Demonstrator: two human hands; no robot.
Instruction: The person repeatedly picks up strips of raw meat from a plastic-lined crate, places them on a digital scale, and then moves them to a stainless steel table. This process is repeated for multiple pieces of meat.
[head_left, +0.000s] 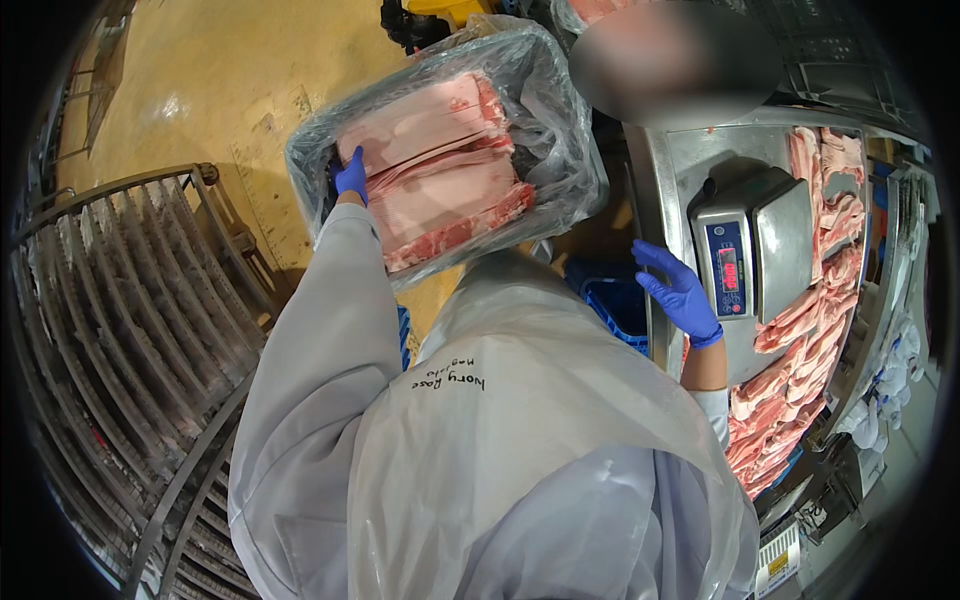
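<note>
Before me, a plastic-lined bin (559, 180) holds two long stacks of sliced pork belly, one the far stack (420, 120) and one the near stack (450, 199). My left hand (350, 178), in a blue glove, grips the left end of the pork, its thumb on top and its other fingers partly hidden. My right hand (679, 296), gloved alike, is held beside the steel table's edge with its fingers apart and nothing in them. Just right of it, a digital bench scale (724, 262) with a lit red display stands on the steel table (667, 154).
Pork strips (806, 337) lie in rows along the table's far side. A blue plastic crate (615, 304) sits low between me and the table. To my left stands a metal rack (135, 300) on the yellow floor (202, 97). Another person, blurred, is at the upper right.
</note>
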